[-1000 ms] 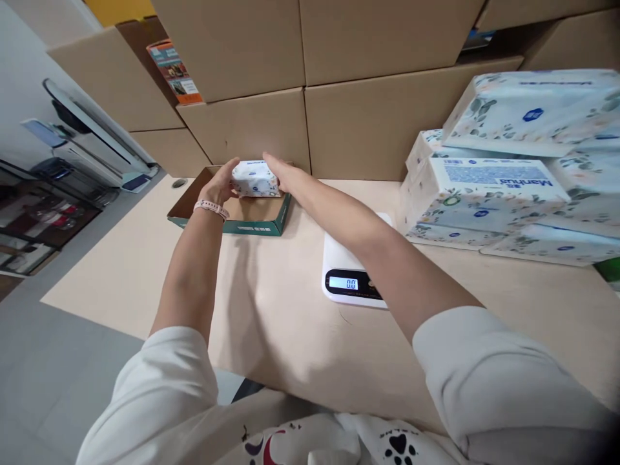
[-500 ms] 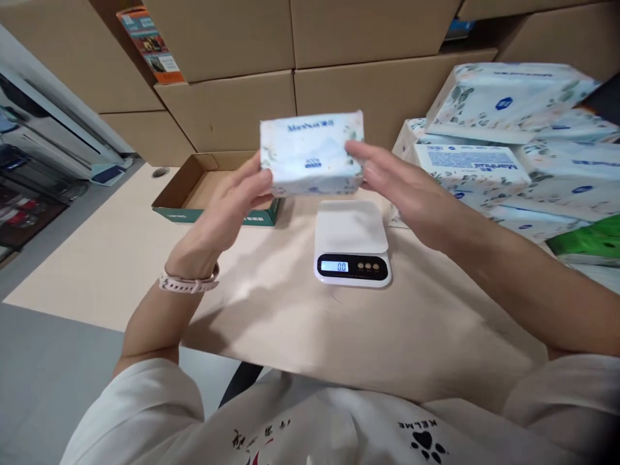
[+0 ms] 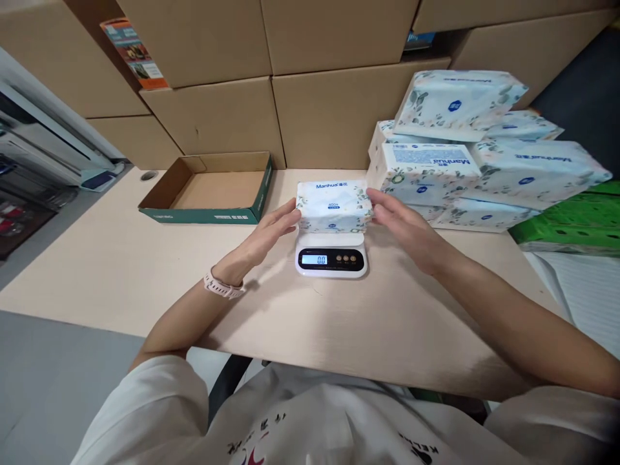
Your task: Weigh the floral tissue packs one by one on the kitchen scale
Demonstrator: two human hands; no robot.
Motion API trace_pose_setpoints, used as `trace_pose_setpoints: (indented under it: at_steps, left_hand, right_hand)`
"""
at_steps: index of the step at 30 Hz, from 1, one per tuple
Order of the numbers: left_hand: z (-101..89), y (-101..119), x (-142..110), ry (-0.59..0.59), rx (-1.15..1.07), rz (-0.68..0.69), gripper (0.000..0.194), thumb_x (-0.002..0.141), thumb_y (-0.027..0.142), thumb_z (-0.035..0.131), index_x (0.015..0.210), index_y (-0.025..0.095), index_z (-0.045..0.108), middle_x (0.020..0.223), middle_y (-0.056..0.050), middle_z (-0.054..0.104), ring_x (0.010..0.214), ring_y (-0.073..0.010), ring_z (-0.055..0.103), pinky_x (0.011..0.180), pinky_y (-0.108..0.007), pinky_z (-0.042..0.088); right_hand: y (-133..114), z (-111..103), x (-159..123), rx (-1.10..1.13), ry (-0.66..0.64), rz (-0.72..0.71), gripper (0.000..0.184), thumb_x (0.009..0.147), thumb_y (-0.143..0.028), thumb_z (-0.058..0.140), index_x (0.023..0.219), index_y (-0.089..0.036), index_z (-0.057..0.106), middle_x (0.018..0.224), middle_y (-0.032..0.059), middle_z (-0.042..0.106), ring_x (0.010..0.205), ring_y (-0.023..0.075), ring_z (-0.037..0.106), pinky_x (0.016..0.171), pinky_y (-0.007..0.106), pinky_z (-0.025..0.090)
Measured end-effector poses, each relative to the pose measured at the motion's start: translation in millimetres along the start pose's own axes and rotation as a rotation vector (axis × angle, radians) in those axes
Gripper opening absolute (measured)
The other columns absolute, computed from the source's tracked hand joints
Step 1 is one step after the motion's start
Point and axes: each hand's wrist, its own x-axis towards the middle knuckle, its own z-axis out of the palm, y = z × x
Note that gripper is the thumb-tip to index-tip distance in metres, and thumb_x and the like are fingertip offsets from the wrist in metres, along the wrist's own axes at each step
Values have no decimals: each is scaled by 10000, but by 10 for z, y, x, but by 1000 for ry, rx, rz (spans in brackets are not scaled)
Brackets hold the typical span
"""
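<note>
A white and pale-blue tissue pack [image 3: 333, 205] with a leafy print lies level at the white kitchen scale [image 3: 332, 263], covering most of its weighing plate. Whether it rests on the plate or hovers just above cannot be told; the display reads 0.0. My left hand [image 3: 274, 231], with a pale pink band on its wrist, presses the pack's left end with its fingers. Against the right end lies my right hand [image 3: 404, 223], so the pack is held between both. Fingertips partly hide behind the ends of the pack.
A shallow green cardboard tray [image 3: 259, 203] stands left of the scale. Several tissue packs [image 3: 431, 171] are piled to the right, beside a green package [image 3: 566, 216]. Large cardboard boxes [image 3: 349, 119] line the back of the table [image 3: 290, 323], which has a cable hole [image 3: 149, 175].
Both hands have lowered the tissue pack from the air down to the scale's plate. The view has also shifted a little. The display still reads 0.0.
</note>
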Motion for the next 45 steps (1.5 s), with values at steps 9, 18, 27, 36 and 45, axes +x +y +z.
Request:
trace_pose_setpoints:
  at_steps: [9,18,27,36,45]
  left_hand:
    - [-147,-394,-161,473,-355,-230,226,877,203,730,1092,133,730,1249,-140,764,1165,-218,724,1122,-376,545]
    - [-167,-415,-135,452,-401,-212,151,869,154,745,1016,121,744,1093,-115,791,999,-173,742,951,-295,584]
    - [-196,-449,-115,455,-396,-203,100,887,137,741,984,122,723,1030,-113,784,916,-157,736,931,-293,597]
    - [-218,-523,-75,465,-413,-170,60,892,124,728,946,140,706,999,-114,774,889,-163,734,895,-298,620]
    - [-219,-517,-59,494,-425,-166,64,886,117,718,934,138,681,945,-98,753,807,-163,718,879,-336,622]
  right_hand:
    - [892,194,-283,274,482,-9,328,945,-611,697,984,-293,765,944,54,781,899,238,728,954,497,636]
    - [899,200,-186,306,535,8,181,941,-457,688,832,-313,701,932,75,755,899,277,712,935,547,620]
    - [888,227,-155,342,558,-27,247,949,-477,709,844,-267,630,865,28,735,794,190,682,848,414,604]
    - [869,232,-107,409,579,-31,156,875,-370,707,856,-241,622,752,-34,710,689,103,630,714,255,520]
    - [896,216,-95,392,572,-49,306,864,-515,733,881,-242,595,761,-32,691,680,103,626,713,260,519]
